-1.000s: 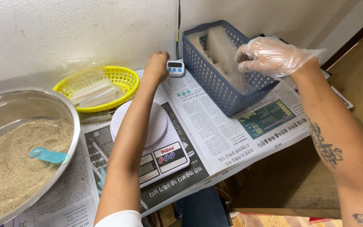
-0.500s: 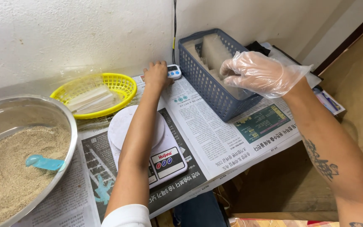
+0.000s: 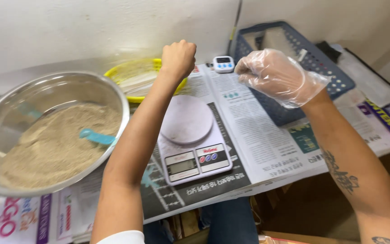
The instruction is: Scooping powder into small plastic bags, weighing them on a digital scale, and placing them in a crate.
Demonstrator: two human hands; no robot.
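While both hands hover fisted above desk, left hand (image 3: 178,58) bare, right hand (image 3: 274,74) in clear glove, neither visibly gripping anything; we judge weighing unstarted; white scale (image 3: 190,140) bare between them; next, grain bowl (image 3: 46,135) left.

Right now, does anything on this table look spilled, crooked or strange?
Nothing looks spilled. One small oddity: only the right hand wears a clear glove, while the left hand is bare. The blue scoop lies half sunk in the powder inside the metal bowl. The scale platform is bare.
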